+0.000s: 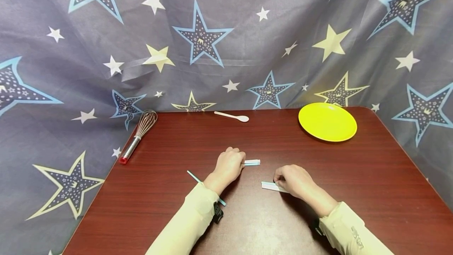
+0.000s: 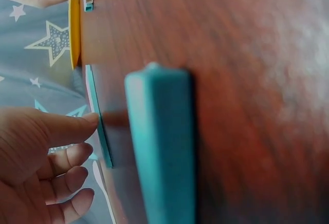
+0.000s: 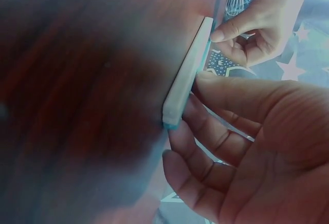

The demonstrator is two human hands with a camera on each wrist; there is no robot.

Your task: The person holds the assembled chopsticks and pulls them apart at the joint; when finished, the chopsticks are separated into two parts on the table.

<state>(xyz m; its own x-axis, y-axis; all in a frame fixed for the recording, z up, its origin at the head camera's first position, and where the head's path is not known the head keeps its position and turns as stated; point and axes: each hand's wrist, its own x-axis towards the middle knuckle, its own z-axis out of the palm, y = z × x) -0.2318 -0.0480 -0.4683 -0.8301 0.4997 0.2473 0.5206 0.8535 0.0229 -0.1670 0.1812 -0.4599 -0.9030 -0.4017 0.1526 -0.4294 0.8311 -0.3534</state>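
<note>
Slim, straight white-and-blue plastic-looking sticks [image 1: 252, 163] are pinched by the left hand [image 1: 228, 165] and the right hand [image 1: 294, 180], nearer than and left of the round yellow plate [image 1: 327, 122], while a loose slender light-blue stick [image 1: 193, 176], farther left of it, could be knocked askew by the pale left sleeve [image 1: 191, 211] above.

White-and-blue stick group [image 1: 252, 163]: slim, side by side, one end in left hand [image 1: 228, 165]. Second stick group [image 1: 270, 186]: white, blue along far edge, pinched by right hand [image 1: 295, 180]. Lone blue stick [image 1: 193, 176]: diagonal on counter [image 1: 375, 192], middle hidden.
</note>
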